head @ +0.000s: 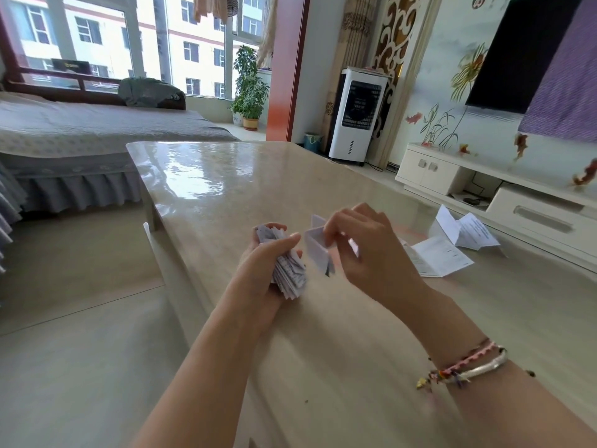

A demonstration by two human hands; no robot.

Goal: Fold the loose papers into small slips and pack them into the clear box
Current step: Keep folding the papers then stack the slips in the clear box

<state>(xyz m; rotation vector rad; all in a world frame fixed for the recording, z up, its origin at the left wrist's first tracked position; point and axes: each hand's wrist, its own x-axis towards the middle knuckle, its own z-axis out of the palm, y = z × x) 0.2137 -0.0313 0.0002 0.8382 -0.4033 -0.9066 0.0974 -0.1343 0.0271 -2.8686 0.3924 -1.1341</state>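
Nearest: R forearm w/ a pink braided bracelet [470, 358] and a silver bangle [484, 367] at the wrist, over the glossy beige table [226, 176].

L hand [258, 270] is curled round a thick bundle of folded slips [289, 270], printed edges fanned toward the R side, thumb stretched across the top. Bundle is held just above the table near its L edge.

R hand [368, 250], just beside the L, pinches a small box [316, 244] w/ fingertips curled at its top edge; box looks whitish/translucent, flap up at the back, motion-blurred, so can't tell whether anything's inside. Box sits btwn the two hands, close to the L thumb tip; can't tell if they touch.

Further R on the table: loose papers [442, 258], a flat creased sheet w/ print, and beyond it more unfolded leaflets [465, 229] standing up in tents, well apart from the hands.

Far: bed w/ grey cover [97, 130] on the L, potted plants [250, 92] by the window, white air cooler [357, 118], white TV cabinet [484, 182] under a dark TV [517, 53] half draped in purple cloth [565, 85].
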